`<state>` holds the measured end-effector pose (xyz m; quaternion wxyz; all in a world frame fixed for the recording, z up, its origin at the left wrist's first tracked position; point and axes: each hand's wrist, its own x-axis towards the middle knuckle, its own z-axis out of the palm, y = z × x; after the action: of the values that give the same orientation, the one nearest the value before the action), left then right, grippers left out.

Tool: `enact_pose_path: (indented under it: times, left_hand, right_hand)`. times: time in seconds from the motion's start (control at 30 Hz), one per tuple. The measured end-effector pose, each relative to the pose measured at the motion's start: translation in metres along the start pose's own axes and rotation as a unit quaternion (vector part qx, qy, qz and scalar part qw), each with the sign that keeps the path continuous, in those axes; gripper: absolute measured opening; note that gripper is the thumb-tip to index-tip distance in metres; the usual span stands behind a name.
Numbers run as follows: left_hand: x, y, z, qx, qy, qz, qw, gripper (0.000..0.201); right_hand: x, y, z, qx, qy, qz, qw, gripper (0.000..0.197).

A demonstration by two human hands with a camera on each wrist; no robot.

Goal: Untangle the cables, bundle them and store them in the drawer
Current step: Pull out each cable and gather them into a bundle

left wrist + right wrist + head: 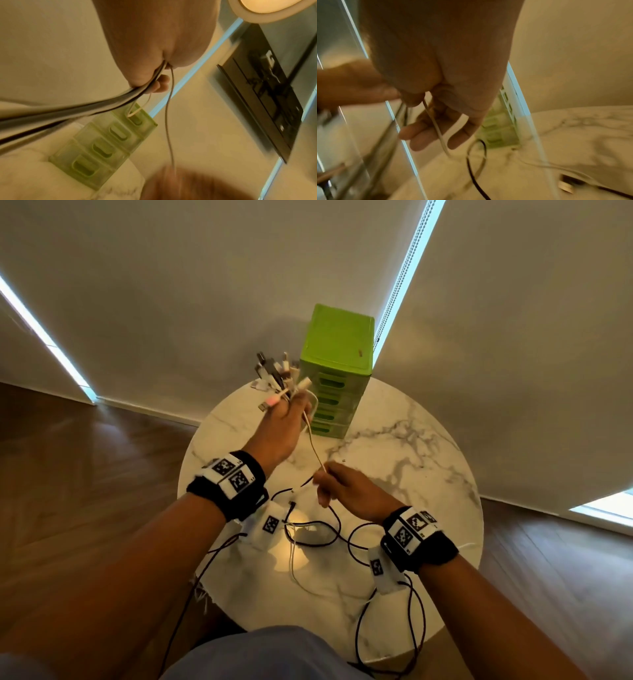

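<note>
My left hand is raised above the round marble table and grips a bunch of cable ends, their plugs fanning up and left. The cables run out of its fist in the left wrist view. One thin white cable drops from that fist to my right hand, which pinches it lower down; the strand crosses its curled fingers. Black and white cable loops lie on the table below both wrists. The green drawer tower stands behind, drawers closed.
The table sits against pale blinds with bright gaps. Wood floor surrounds it. Black cables hang over the table's near edge by my lap. A small plug lies on the marble at right.
</note>
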<state>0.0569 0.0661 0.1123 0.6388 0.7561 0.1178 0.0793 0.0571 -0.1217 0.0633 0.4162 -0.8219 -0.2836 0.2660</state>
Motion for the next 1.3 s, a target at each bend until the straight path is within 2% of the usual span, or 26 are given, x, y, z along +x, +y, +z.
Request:
enact_pose_path:
  times: [0.07,0.13,0.2,0.3,0.33,0.37,0.43,0.5,0.57,0.67,0.73,0.8,0.87,0.97,1.07,1.17,1.3]
  left_hand:
    - [0.009,0.003,-0.009,-0.050,0.017,0.023,0.998,0.038]
    - [0.012,0.005,-0.017,-0.085,0.011,0.040,0.995,0.035]
    - [0.011,0.006,-0.022,-0.118,0.013,0.049,0.992,0.032]
    - [0.012,0.015,-0.029,-0.219,0.059,0.040,0.973,0.027]
    - [0.014,0.019,-0.034,-0.243,0.076,0.045,0.966,0.025]
    - [0.015,0.023,-0.040,-0.245,0.084,0.056,0.964,0.023]
    - [0.015,0.023,-0.050,-0.197,0.081,0.078,0.974,0.024]
    - [0.012,0.014,-0.052,-0.125,0.056,0.084,0.987,0.027]
    - [0.006,0.000,-0.044,-0.077,0.021,0.081,0.994,0.025]
    - [-0.001,-0.017,-0.021,-0.062,-0.024,0.067,0.996,0.024]
    - [-0.004,-0.022,-0.005,-0.067,-0.048,0.052,0.995,0.025]
    - [-0.006,-0.020,0.011,-0.077,-0.067,0.036,0.994,0.027]
    - [-0.011,-0.010,0.030,-0.089,-0.091,0.031,0.991,0.025]
    - [-0.017,0.002,0.058,-0.100,-0.124,0.019,0.987,0.023]
    - [-0.023,0.004,0.090,-0.083,-0.188,0.035,0.978,0.022]
    - [-0.040,0.010,0.122,-0.090,-0.249,0.040,0.964,0.022]
    - [-0.065,0.015,0.167,-0.069,-0.328,0.028,0.942,0.031]
  right_hand:
    - [-0.006,0.028,0.005,-0.017,-0.006,-0.005,1.000,0.025]
    - [-0.008,0.048,0.004,-0.019,0.034,-0.014,0.999,0.018]
    - [-0.004,0.062,-0.003,-0.078,0.055,-0.005,0.995,0.017]
    - [0.000,0.090,-0.016,-0.208,-0.037,0.087,0.974,0.030]
    - [-0.002,0.099,-0.020,-0.220,-0.054,0.118,0.967,0.032]
    - [-0.005,0.106,-0.024,-0.205,-0.042,0.139,0.968,0.033]
    - [-0.009,0.111,-0.033,-0.155,0.033,0.144,0.977,0.029]
    - [-0.007,0.102,-0.040,-0.114,0.093,0.130,0.981,0.027]
    - [-0.004,0.086,-0.045,-0.117,0.107,0.105,0.982,0.025]
    - [-0.006,0.064,-0.050,-0.164,0.092,0.059,0.980,0.020]
    - [-0.016,0.056,-0.049,-0.229,0.041,0.050,0.971,0.018]
    - [-0.033,0.056,-0.047,-0.294,0.001,0.078,0.953,0.023]
    - [-0.053,0.063,-0.047,-0.313,0.000,0.110,0.943,0.031]
    - [-0.088,0.074,-0.050,-0.243,0.041,0.128,0.961,0.029]
    - [-0.132,0.081,-0.051,-0.145,0.078,0.148,0.975,0.025]
    - [-0.180,0.087,-0.043,-0.095,0.086,0.195,0.972,0.032]
    - [-0.242,0.101,-0.023,-0.078,0.094,0.286,0.950,0.046]
